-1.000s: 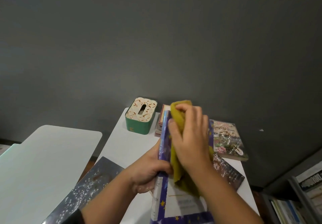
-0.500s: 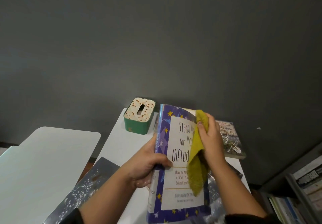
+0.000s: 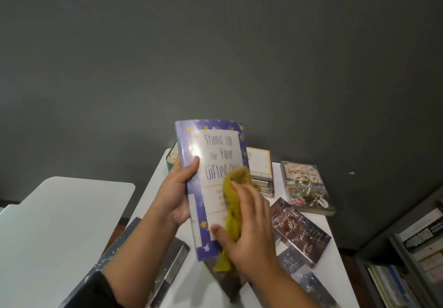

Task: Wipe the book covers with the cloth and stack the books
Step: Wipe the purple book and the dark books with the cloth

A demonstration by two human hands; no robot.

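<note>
The left hand grips the purple book by its spine edge, thumb curled over the cover, holding it upright above the white table. The right hand presses the yellow cloth flat against the lower cover, fingers spread and fairly straight. Behind sit a small stack and a floral book; a dark book lies just beside the right wrist.

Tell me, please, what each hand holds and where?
The left hand grips the purple book by its spine edge; the right hand presses the yellow cloth flat against the cover.
</note>
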